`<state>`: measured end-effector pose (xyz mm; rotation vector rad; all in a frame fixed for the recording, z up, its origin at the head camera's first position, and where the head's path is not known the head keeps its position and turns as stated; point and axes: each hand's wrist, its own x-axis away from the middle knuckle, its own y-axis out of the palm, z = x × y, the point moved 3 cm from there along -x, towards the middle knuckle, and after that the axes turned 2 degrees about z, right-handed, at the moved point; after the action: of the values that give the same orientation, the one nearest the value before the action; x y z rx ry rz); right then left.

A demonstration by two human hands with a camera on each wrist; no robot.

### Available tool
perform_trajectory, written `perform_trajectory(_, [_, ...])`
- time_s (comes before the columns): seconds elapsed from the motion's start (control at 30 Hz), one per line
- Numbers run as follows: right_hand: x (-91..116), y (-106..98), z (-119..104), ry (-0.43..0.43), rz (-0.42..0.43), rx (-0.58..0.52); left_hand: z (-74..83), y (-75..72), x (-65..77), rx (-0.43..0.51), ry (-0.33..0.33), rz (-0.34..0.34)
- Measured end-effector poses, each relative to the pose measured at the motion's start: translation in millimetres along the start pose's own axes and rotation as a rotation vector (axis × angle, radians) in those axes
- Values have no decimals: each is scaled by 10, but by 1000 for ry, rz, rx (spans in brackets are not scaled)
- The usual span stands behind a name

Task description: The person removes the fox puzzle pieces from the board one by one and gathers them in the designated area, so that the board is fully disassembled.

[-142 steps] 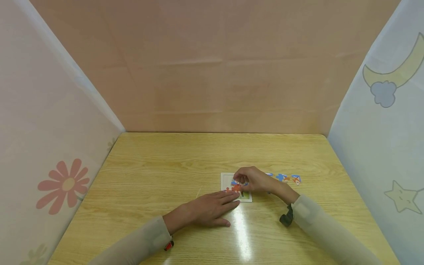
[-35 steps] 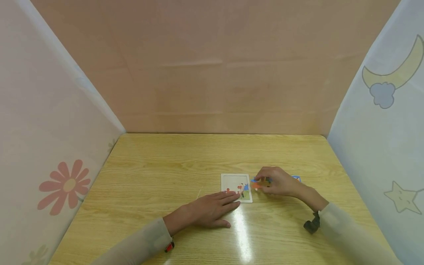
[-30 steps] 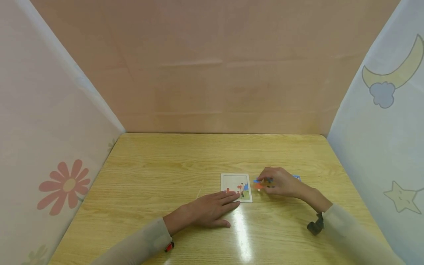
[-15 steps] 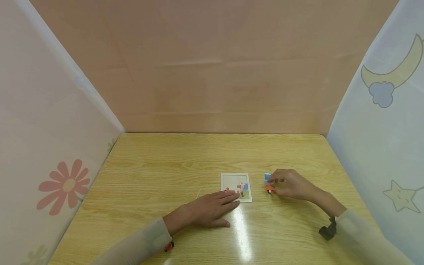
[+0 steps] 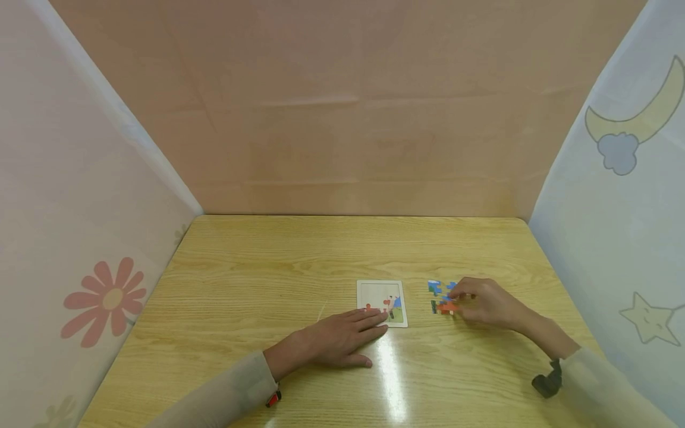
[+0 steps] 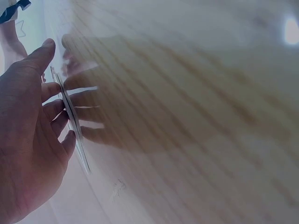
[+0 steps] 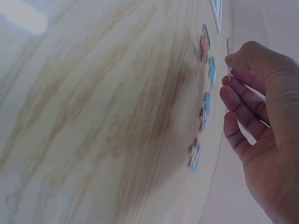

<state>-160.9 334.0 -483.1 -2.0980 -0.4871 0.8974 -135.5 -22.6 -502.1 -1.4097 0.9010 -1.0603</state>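
Note:
My left hand (image 5: 342,337) lies flat, straight fingers resting over the near-left part of a white-rimmed jigsaw board (image 5: 404,309). Some pieces show in the board's lower part; the left fingers hide others. In the left wrist view, the fingertips touch the edge of the board (image 6: 72,116). To the board's right, my right hand (image 5: 489,303) pinches a puzzle piece (image 7: 229,46) between thumb and fingertips, seen edge-on and raised above the table in the right wrist view. Beneath that hand are loose pieces, including a blue-and-green one (image 5: 433,286) and a reddish one (image 7: 204,46).
In the right wrist view, more loose pieces (image 7: 195,155) lie in a row on the wooden table (image 5: 267,261). A pinkish-brown cloth (image 5: 342,119) rises behind the table, and pale printed sheets (image 5: 615,238) flank it.
My right hand has left the board, where it held a red piece, and moved right over the loose pieces. Pieces it covered now show to its left. The left hand has stayed put.

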Motion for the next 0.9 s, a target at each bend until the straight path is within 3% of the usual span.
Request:
perform_trajectory(0.3, [133, -37, 73, 3, 11, 27, -3, 6, -4, -10, -1, 4])
perform_trajectory(0.63, [270, -37, 159, 76, -22, 63, -2, 9, -4, 5, -1, 7])
perform_trajectory(0.9, [291, -29, 184, 45, -19, 59, -3, 11, -4, 9, -3, 11])
